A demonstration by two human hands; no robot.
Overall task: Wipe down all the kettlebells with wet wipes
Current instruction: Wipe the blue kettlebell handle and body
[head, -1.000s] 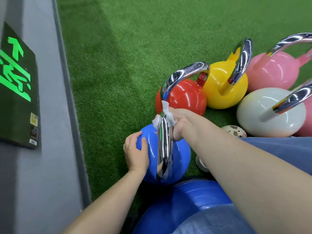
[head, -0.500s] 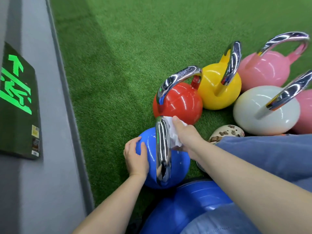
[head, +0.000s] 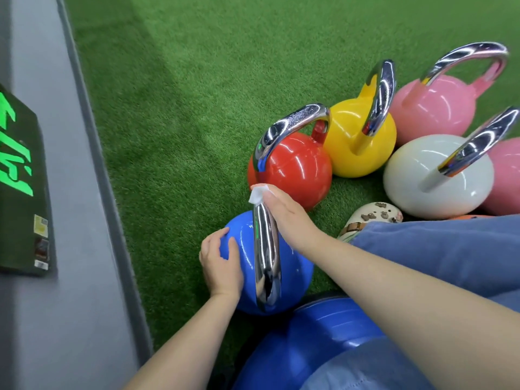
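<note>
A blue kettlebell with a chrome handle stands on the green turf in front of me. My left hand rests on its left side, fingers spread over the ball. My right hand presses a white wet wipe against the far end of the handle; most of the wipe is hidden under my fingers. Behind stand a red kettlebell, a yellow kettlebell, a pink kettlebell and a white kettlebell.
A second pink kettlebell shows at the right edge. A large blue ball lies under me, with my blue-trousered leg and patterned shoe to the right. A grey ledge with a green-lit sign runs along the left.
My right hand has shifted with the wipe from the handle's right side up to its far end. The left hand stays on the blue ball.
</note>
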